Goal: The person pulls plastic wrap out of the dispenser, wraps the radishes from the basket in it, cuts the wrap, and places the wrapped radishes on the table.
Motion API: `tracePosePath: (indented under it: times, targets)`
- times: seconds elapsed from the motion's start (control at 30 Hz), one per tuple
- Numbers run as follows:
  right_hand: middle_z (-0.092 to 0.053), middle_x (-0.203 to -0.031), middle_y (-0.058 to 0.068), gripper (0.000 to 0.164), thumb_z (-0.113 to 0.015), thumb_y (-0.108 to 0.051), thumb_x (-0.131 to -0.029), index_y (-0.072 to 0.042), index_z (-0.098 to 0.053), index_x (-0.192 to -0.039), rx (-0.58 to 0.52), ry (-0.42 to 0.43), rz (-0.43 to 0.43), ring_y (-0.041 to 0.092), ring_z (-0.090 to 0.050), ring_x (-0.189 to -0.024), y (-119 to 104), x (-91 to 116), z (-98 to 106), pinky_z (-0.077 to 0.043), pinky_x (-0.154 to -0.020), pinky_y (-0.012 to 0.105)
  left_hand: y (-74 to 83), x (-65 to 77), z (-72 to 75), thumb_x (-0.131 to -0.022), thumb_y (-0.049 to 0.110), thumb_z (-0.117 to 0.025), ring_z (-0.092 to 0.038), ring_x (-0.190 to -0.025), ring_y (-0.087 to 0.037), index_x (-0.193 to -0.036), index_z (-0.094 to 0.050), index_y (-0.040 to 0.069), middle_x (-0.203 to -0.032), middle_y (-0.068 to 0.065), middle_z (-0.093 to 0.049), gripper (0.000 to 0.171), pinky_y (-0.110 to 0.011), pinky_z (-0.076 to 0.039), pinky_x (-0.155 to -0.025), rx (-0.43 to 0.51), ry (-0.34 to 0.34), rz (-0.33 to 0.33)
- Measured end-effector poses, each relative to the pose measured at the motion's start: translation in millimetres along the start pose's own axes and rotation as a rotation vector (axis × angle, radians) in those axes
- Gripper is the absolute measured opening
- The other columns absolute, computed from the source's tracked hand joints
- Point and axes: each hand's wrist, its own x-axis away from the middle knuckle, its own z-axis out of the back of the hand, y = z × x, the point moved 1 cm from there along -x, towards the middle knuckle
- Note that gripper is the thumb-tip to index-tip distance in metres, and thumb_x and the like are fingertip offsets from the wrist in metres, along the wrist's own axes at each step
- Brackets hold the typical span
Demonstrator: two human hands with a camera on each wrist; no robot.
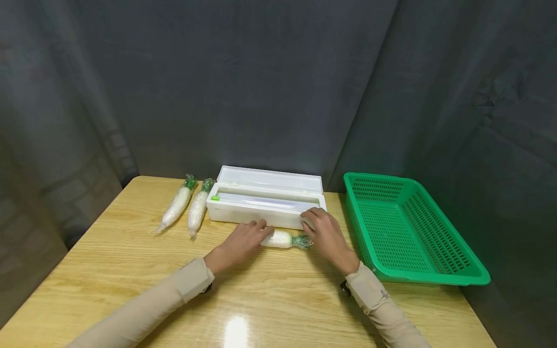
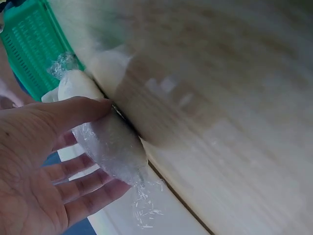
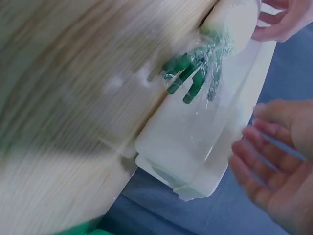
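Observation:
A white radish (image 1: 279, 239) with cut green stalks lies on the table, wrapped in clear plastic film. My left hand (image 1: 244, 242) holds its body, thumb on one side and fingers along the other, as the left wrist view shows. Past the tip, twisted film (image 2: 145, 208) sticks out. At the stalk end is my right hand (image 1: 327, 238), fingers loosely bent; in the right wrist view it stands apart from the green stalks (image 3: 193, 73). Directly behind the radish sits a white film dispenser box (image 1: 248, 213) with its lid (image 1: 270, 179) raised.
Two more film-wrapped radishes, one by the box (image 1: 197, 211) and one farther left (image 1: 177, 207), lie on the wooden table (image 1: 243, 299). On the right is a green plastic basket (image 1: 370, 241). Grey curtains (image 1: 243, 87) hang behind the table.

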Motion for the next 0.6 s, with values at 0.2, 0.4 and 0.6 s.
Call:
tracePosePath:
  times: [0.2, 0.4, 0.6]
  targets:
    - [-0.070, -0.107, 0.021, 0.023, -0.083, -0.010, -0.090, 0.003, -0.075, -0.108, 0.050, 0.094, -0.066, 0.039, -0.066, -0.100, 4.7, -2.1, 1.7, -0.054, -0.088, 0.054, 1.9, 1.9, -2.5, -0.087, -0.004, -0.078, -0.063, -0.077, -0.024, -0.115, -0.062, 0.009, -0.095, -0.006, -0.062, 0.035, -0.031, -0.049, -0.053, -0.012, 0.031, -0.017]
    - [-0.068, -0.120, 0.029, 0.035, -0.086, -0.014, -0.088, 0.005, -0.074, -0.115, 0.039, 0.105, -0.138, 0.046, -0.064, -0.110, 8.8, -2.2, -0.4, -0.054, -0.094, 0.058, 2.0, 3.0, -4.5, -0.088, -0.008, -0.075, -0.065, -0.081, -0.024, -0.113, -0.061, 0.007, -0.095, -0.007, -0.063, 0.033, -0.032, -0.052, -0.055, -0.011, 0.055, -0.025]
    - [-0.065, -0.126, 0.033, 0.044, -0.085, -0.017, -0.089, 0.010, -0.071, -0.120, 0.031, 0.062, -0.212, 0.049, -0.063, -0.116, 11.7, -1.8, -2.7, -0.055, -0.095, 0.059, 4.4, 3.1, -3.7, -0.085, -0.008, -0.075, -0.065, -0.083, -0.024, -0.113, -0.062, 0.006, -0.098, -0.008, -0.064, 0.034, -0.031, -0.050, -0.054, 0.004, 0.073, -0.026]
